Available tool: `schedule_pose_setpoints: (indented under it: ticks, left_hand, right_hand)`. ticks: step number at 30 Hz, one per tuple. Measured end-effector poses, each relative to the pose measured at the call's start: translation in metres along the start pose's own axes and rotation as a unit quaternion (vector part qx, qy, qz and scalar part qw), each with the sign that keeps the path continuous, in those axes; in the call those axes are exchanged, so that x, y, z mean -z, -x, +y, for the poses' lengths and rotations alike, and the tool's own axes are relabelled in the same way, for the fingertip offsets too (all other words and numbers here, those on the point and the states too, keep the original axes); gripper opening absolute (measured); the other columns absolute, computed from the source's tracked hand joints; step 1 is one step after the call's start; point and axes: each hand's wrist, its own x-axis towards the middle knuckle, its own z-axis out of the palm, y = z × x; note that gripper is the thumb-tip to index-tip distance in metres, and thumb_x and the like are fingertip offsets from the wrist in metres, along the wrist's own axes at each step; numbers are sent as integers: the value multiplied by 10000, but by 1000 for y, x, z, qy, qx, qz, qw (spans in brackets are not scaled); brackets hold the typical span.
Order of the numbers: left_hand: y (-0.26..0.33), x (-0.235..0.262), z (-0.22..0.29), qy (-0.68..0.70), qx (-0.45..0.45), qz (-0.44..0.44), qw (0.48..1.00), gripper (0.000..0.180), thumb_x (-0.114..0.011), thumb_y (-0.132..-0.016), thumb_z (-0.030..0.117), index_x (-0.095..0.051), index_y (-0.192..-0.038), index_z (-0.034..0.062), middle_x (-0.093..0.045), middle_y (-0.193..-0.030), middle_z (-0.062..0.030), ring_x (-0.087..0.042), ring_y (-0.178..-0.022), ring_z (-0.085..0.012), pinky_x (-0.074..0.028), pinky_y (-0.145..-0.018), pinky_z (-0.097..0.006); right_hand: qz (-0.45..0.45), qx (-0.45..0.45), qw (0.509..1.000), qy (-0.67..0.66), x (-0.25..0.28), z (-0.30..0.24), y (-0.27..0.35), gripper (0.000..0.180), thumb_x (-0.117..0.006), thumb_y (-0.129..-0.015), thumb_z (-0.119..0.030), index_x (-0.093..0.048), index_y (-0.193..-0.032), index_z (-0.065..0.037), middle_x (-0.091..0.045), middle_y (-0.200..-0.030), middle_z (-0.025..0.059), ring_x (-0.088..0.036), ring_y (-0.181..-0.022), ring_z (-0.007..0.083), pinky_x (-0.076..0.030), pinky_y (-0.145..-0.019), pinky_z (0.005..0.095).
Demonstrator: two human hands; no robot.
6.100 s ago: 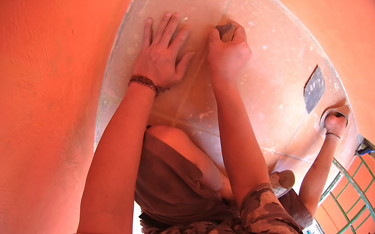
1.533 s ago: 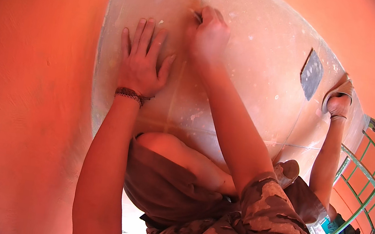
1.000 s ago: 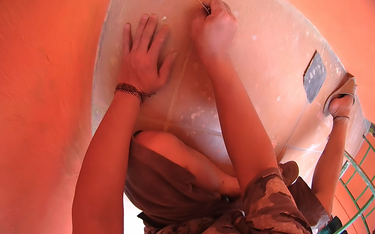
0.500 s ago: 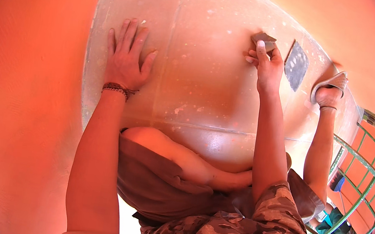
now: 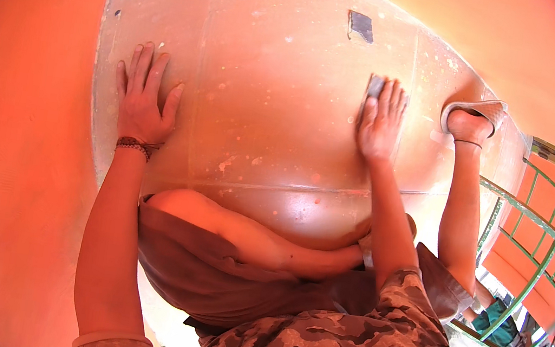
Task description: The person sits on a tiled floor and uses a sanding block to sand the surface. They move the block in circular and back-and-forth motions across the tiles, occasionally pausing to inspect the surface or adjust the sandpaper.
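Right hand (image 5: 381,120) shifted lower on pale plastered patch (image 5: 266,101) since half second ago, fingers extended, pressing grey sanding pad (image 5: 373,87) flat to surface. Left hand (image 5: 142,99) spread, palm braced on patch. Sandalled foot (image 5: 473,119) near right hand. Orange wall (image 5: 20,137) surrounds; green railing (image 5: 531,237) at right.

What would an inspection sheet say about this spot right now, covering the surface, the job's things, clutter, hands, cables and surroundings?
Surface: pale plastered wall patch with faint seams and white specks, framed by orange wall.
Job's things: small grey sanding piece pressed to the patch under the right hand.
Clutter: a second dark grey piece on the patch above, apart from both hands.
Hands: left hand flat on the patch, fingers spread, bracelet at the wrist; right hand flat over the sanding piece.
Cables: nothing seen.
Surroundings: the person's sandalled foot braced on the wall at right; green railing beyond.
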Motion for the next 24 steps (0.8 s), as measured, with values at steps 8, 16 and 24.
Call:
schedule_pose_setpoints:
  ticks: [8,16,24]
  left_hand:
    - [-1,-2,1,-4,-4,-8,1000,534,-555,-951,310,-465,-1428,86,-349,-1566,-147,-285,-1465,-341,-141,-1194,-549]
    - [-1,-3,6,-11,-15,-19,1000,528,-548,-963,305,-455,-1437,92,-349,-1566,-149,-282,-1468,-337,-138,-1196,-545]
    - [-3,-2,6,-11,-22,-14,1000,534,-547,-973,298,-438,-1454,95,-346,-1566,-152,-291,-1463,-339,-145,-1191,-550]
  right_hand:
    - [-36,-9,998,-57,22,-16,16,710,-528,-986,-403,-301,-1489,43,-247,-1575,260,-193,-1474,438,-153,-1204,522]
    - [-14,-59,998,5,5,8,-33,758,-330,-999,-572,-259,-1548,-55,-200,-1603,241,-146,-1489,441,-53,-1204,561]
    - [19,-88,996,11,8,3,-12,701,-341,-1011,-525,-325,-1528,-52,-207,-1587,281,-152,-1479,461,-74,-1200,568]
